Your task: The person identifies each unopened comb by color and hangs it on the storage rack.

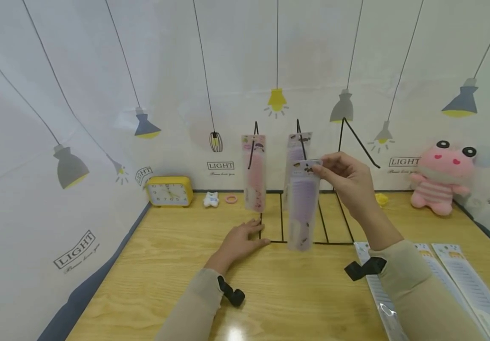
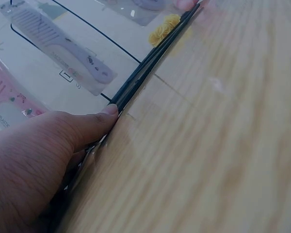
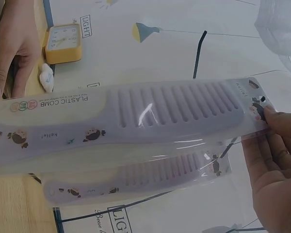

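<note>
My right hand [image 1: 353, 184] pinches the top corner of a packaged purple comb [image 1: 304, 203] between thumb and fingers. The comb hangs upright in its clear sleeve, its top close to the tip of the middle hook; whether the hook passes through its hole I cannot tell. Another packaged purple comb [image 3: 150, 175] is behind it, on the middle hook. On the left hook hangs a packaged pink comb [image 1: 254, 175]. My left hand [image 1: 240, 242] rests at the left front of the black wire rack [image 1: 313, 243], its thumb [image 2: 94, 127] against the base wire.
Long flat packages [image 1: 462, 279] with blue-lined cards lie at the table's right. Along the back stand a yellow clock [image 1: 169, 192], a small white figure [image 1: 211, 199], a pink ring [image 1: 231, 200], a yellow item [image 1: 381, 199] and a pink plush toy [image 1: 441, 175]. The right hook [image 1: 360, 142] sticks out bare.
</note>
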A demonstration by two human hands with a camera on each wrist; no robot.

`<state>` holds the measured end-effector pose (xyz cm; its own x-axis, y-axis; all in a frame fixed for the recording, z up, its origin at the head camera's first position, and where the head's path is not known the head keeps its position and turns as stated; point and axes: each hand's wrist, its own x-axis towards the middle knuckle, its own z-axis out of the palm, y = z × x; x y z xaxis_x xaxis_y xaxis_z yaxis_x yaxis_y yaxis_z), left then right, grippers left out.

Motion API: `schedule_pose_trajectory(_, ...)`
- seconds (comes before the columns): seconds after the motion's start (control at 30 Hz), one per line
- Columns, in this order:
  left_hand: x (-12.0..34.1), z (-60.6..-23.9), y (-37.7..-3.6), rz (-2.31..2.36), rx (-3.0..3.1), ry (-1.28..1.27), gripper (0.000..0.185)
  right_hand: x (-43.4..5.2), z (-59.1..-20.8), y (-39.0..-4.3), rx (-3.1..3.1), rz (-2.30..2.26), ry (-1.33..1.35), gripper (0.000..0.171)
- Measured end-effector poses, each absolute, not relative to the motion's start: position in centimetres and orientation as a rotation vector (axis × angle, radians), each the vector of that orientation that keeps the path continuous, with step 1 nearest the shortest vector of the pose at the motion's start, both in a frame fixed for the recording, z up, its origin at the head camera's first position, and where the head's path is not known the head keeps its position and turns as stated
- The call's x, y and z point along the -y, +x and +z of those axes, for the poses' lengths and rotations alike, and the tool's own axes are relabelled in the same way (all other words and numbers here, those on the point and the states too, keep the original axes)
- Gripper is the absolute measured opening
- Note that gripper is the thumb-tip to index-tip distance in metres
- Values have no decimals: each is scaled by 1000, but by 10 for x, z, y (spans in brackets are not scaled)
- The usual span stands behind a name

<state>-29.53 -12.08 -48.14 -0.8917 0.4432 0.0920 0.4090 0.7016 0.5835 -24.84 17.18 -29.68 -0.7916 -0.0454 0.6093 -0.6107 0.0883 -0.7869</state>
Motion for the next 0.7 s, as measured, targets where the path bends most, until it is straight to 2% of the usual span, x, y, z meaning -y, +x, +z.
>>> schedule_pose_trajectory(0.7, 121, -483, -296, 958, -2842, 704, 68, -176, -296, -281, 2091, 1596, 529, 30)
